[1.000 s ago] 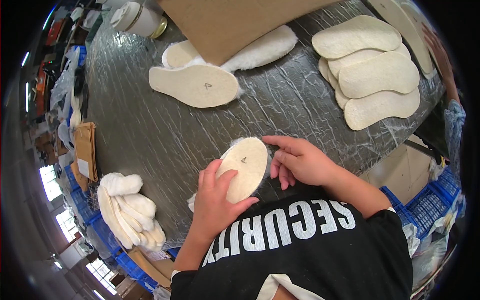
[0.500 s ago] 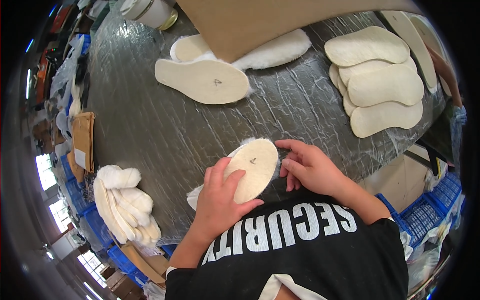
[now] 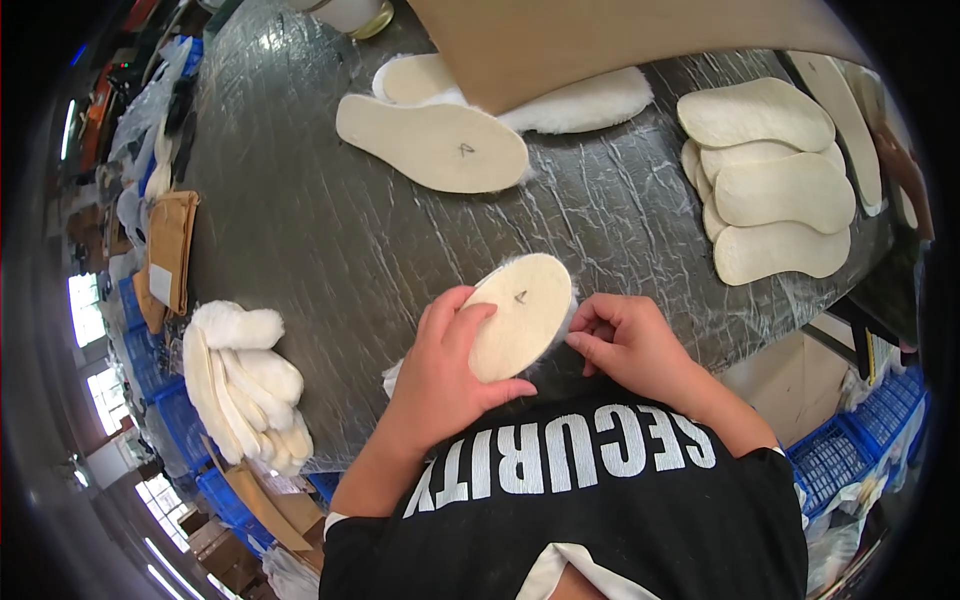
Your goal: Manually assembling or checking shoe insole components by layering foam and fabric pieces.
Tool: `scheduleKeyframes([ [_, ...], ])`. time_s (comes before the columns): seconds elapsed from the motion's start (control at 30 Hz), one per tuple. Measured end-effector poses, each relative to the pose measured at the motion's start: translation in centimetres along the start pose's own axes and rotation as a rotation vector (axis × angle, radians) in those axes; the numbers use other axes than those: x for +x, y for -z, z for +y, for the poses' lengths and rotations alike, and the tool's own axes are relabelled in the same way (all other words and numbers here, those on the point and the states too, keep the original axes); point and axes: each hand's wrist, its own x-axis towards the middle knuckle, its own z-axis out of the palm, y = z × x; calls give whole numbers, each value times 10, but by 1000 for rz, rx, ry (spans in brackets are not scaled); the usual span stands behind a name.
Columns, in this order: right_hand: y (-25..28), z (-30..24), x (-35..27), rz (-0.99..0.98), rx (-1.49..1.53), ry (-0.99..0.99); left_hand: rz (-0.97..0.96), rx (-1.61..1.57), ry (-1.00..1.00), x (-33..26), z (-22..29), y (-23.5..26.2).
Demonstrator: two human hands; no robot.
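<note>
A cream insole [image 3: 528, 318] with fluffy white edging and a small pencil mark is tilted up off the table in front of me. My left hand [image 3: 447, 365] grips it, fingers across its face and thumb at the near edge. Part of the insole is hidden behind that hand. At its right edge, next to the white fleece, my right hand [image 3: 632, 345] has thumb and fingertips pinched together. Whatever lies between them is too small to make out. Farther off, another marked insole [image 3: 430, 148] lies flat, overlapping fleecy insoles [image 3: 590, 102] partly covered by a brown sheet.
Stacked cream insoles [image 3: 780, 192] lie at the right, and a pile of fleece insoles [image 3: 245, 390] at the left edge. The brown sheet [image 3: 600, 40] juts over the far side. Blue crates [image 3: 835, 465] stand below the plastic-covered table [image 3: 290, 200] at the right.
The insole in my left hand has risen slightly and shifted right. My right hand's fingers, apart before, have drawn into a pinch at its edge. The whole view has shifted a little.
</note>
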Motion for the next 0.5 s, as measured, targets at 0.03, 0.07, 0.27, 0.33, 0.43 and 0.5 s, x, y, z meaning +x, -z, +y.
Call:
scheduleKeyframes([
  [0.03, 0, -1, -1, -9, -4, 1, -6, -63, 6, 2, -6, 0],
  [0.07, -1, -2, -3, 2, 2, 13, -11, -124, 13, 4, -9, 2],
  [0.27, -8, -1, -4, 4, 82, -90, -131, -584, 203, 22, -35, 10],
  [0.33, -14, 5, 1, 19, 159, -59, -136, -591, 147, 22, -38, 8],
  [0.43, -18, 13, 11, -6, 280, -14, -168, -697, 118, 25, -38, 1],
  [0.5, -17, 13, 15, 42, 360, -29, -174, -809, 249, 26, -20, 10],
])
